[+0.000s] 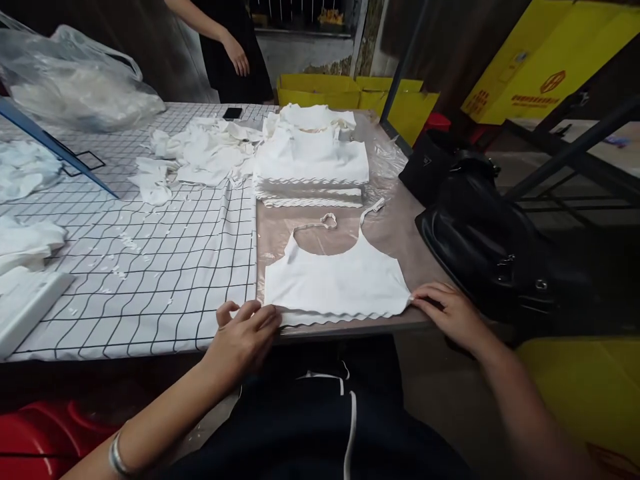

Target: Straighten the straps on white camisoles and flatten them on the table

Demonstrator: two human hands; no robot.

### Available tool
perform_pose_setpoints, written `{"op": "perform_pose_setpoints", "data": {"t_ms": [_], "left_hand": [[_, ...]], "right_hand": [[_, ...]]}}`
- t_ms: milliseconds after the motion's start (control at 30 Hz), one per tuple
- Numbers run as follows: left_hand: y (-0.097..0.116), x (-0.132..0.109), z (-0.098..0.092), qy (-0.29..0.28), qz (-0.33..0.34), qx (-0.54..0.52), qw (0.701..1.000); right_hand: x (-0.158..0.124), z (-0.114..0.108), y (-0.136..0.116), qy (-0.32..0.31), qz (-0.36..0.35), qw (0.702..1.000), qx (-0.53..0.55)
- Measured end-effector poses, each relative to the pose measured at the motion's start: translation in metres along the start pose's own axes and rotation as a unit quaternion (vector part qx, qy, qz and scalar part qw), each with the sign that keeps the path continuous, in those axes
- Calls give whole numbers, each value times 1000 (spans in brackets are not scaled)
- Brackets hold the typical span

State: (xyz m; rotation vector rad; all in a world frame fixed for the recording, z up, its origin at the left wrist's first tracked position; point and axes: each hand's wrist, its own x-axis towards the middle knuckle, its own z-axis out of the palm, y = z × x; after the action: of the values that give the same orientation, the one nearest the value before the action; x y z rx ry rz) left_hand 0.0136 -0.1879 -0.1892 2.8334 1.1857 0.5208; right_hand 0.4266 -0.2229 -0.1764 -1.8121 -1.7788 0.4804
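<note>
A white camisole top (336,280) lies flat on the brown table (395,230) near its front edge, thin straps pointing away from me. My left hand (245,337) pinches its lower left hem corner. My right hand (447,310) grips the lower right hem corner, fingers closed on the fabric. Behind it sits a neat stack of folded white tops (313,160).
A grid-patterned cloth (150,267) covers the table's left part, with loose white garments (200,157) heaped on it and a clear plastic bag (70,80) at the back. A black bag (490,240) sits right. Another person (230,47) stands behind, near a phone (233,113).
</note>
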Motion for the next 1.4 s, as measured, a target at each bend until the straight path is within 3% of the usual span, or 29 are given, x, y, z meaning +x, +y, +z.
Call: {"op": "perform_pose_setpoints", "data": {"t_ms": [67,167,233,300,400,433,533,600,667,767,867,933,1067,1200,1400], "left_hand": [[6,-2,-9,-2,3,-59,998],[5,13,-20,33,5,-128,991],[-6,40,-21,60,-14,-137,989],[-25,79,-15,65,-85,-136,985],[-58,140,1,-7,-273,-95,957],[-66,157,7,-38,-306,-71,949],[-76,185,20,-128,-314,-62,939],[-73,184,22,-142,-293,-80,942],[-62,169,21,-95,-275,-59,955],[-40,130,20,-39,-172,0,984],[-17,89,28,-77,7,-8,997],[-6,69,36,-105,67,-13,992],[1,58,43,-160,55,-28,985],[1,63,40,-178,45,-44,982],[4,66,37,-200,40,-67,977]], "right_hand": [[1,-8,-1,-30,0,999,-19],[22,-8,-19,-7,0,1000,-28],[44,7,-45,0,-32,999,-16],[61,36,-76,-34,-104,994,-4],[64,90,-112,-138,-232,963,-20],[60,105,-118,-166,-258,951,-28],[55,129,-123,-190,-264,945,10],[70,127,-121,-150,-191,966,83],[101,120,-122,-110,-68,983,130],[158,119,-135,-123,82,985,85],[197,136,-156,-131,109,985,-11],[207,150,-168,-127,122,984,16],[215,159,-178,-196,187,943,191],[239,136,-185,-251,215,904,271],[290,87,-212,-174,279,842,428]]}}
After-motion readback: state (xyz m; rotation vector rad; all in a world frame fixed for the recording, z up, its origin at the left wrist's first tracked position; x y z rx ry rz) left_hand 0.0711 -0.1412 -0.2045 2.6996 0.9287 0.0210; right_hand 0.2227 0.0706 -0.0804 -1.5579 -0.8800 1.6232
